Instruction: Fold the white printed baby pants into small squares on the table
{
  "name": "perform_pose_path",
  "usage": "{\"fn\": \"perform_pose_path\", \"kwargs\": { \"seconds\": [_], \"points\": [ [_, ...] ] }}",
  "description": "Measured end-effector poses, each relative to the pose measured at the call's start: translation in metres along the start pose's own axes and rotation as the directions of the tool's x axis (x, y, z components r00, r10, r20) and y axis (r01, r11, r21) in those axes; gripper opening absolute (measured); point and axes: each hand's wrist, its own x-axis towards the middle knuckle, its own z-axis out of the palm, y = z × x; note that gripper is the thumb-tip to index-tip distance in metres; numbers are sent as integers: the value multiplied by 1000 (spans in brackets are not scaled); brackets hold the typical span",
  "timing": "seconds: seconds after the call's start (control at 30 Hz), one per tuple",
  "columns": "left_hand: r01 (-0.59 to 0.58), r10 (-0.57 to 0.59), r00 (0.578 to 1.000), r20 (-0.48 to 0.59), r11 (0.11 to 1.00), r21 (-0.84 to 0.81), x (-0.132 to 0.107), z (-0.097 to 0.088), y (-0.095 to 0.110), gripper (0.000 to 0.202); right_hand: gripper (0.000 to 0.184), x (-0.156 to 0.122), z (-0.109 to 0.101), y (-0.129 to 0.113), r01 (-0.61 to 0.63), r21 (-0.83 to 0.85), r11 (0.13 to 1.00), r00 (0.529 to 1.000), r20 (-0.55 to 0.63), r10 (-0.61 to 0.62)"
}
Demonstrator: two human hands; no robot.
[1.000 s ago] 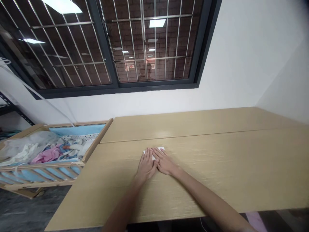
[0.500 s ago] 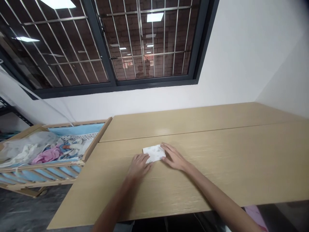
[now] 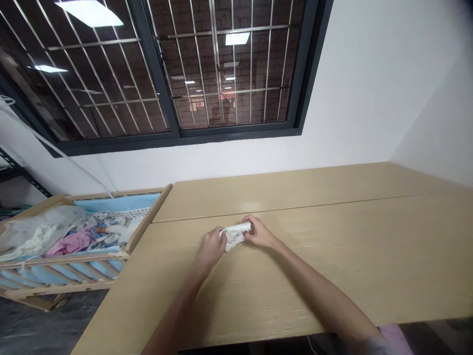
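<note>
A small folded white cloth (image 3: 235,235) with faint grey print is held between my two hands over the wooden table. Its upper edge looks bent or rolled over, and its lower edge hangs loosely. My left hand (image 3: 212,248) pinches the cloth's left end between thumb and fingers. At the right end, my right hand (image 3: 259,231) grips it the same way, with the fingertips partly hidden behind the cloth.
The wide wooden table (image 3: 332,246) has a seam running along its length. On the left stands a wooden crib (image 3: 148,219) with blue lining, holding crumpled clothes and a pink cloth (image 3: 72,242). Behind are a white wall and a barred window (image 3: 229,74).
The cloth lay flat on the table under my hands; now both hands grip its ends and its top edge is bent over. The camera view has tilted slightly upward.
</note>
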Motion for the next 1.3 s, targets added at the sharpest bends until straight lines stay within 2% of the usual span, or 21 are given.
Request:
{"fn": "perform_pose_path", "kwargs": {
  "seconds": [0.1,0.17,0.23,0.33,0.43,0.5,0.6,0.67,0.7,0.73,0.8,0.87,0.93,0.97,1.03,1.2,1.3],
  "points": [
    [123,-124,992,-11,990,-66,2,-17,9,32,46,26,-9,-6,-82,369,926,994,-38,103],
    [206,-203,978,36,975,-89,0,-17,12,36,54,42,-12,-4,-157,444,882,985,6,173],
    [294,-286,953,97,952,-80,-3,-8,13,34,57,54,-10,3,-278,377,883,960,72,271],
    [412,-408,903,135,911,-2,-8,14,12,24,53,63,1,21,-409,175,896,910,157,385],
    [452,-461,873,156,887,91,-12,27,16,21,51,63,13,34,-408,58,911,900,190,391],
    [433,-453,878,153,889,149,-16,27,23,23,46,60,16,35,-384,14,923,909,183,375],
    [381,-411,907,98,896,227,-27,23,40,29,41,53,14,20,-314,-58,948,939,129,318],
    [286,-305,952,34,921,263,-39,29,51,37,44,44,11,1,-152,-140,978,977,132,170],
    [221,-231,973,1,935,279,-46,35,55,42,47,38,10,-10,-31,-183,983,981,183,65],
    [156,-156,987,-24,943,295,-54,43,58,48,50,31,9,-21,102,-210,972,962,268,-43],
    [65,-59,998,-29,945,321,-68,62,61,50,52,15,9,-39,316,-180,932,860,468,-202],
    [49,-57,998,11,939,340,-79,78,61,43,53,1,11,-47,379,-86,921,762,594,-258],
    [54,-72,997,35,932,359,-85,85,61,42,53,-7,11,-43,377,-26,926,704,657,-268],
    [59,-77,996,36,929,365,-85,85,62,44,53,-7,11,-36,367,-20,930,691,675,-259],
    [64,-88,995,49,930,362,-83,79,62,49,52,-2,8,-19,342,-45,939,700,679,-222],
    [47,-96,987,127,939,342,-71,60,64,46,50,31,1,22,245,-153,957,824,554,-122],
    [42,-89,989,117,935,351,-72,61,67,48,52,42,4,36,224,-212,951,851,518,-84]
  ]
}}
